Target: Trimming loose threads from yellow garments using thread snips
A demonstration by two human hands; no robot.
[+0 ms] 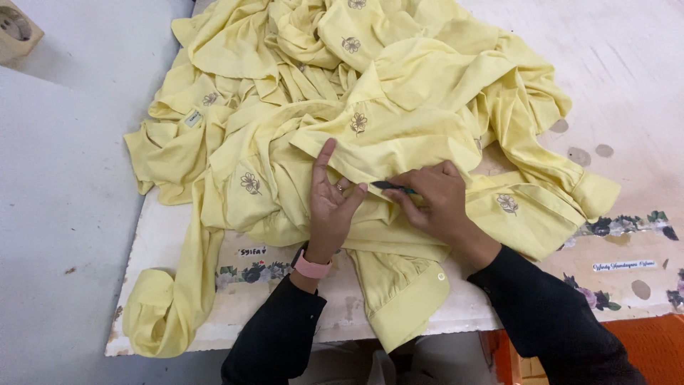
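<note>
A heap of pale yellow shirts covers the middle and top of the frame, spilling over a white worktop whose near edge is chipped. The top shirt lies crumpled at centre, just above both hands.

The left hand rests on the cloth with fingers spread and thumb out, pressing the fabric flat rather than gripping it; a pink watch sits on that wrist. The right hand is closed around a small dark tool, its tip pointing left toward the left thumb and touching the shirt's folded edge.

The cloth looks thin, soft and light. It should drape and slide easily, so it likely needs pinning flat; hems, cuffs and the folded edge seem the firmest places to take hold. Small dark flower motifs dot the shirts.

A small white tag sits on a shirt at upper left. On the worktop, a tiny white label lies lower left above a strip of dark floral tape; a longer white label lies at lower right, below another floral strip. A beige socket shows in the top left corner.
</note>
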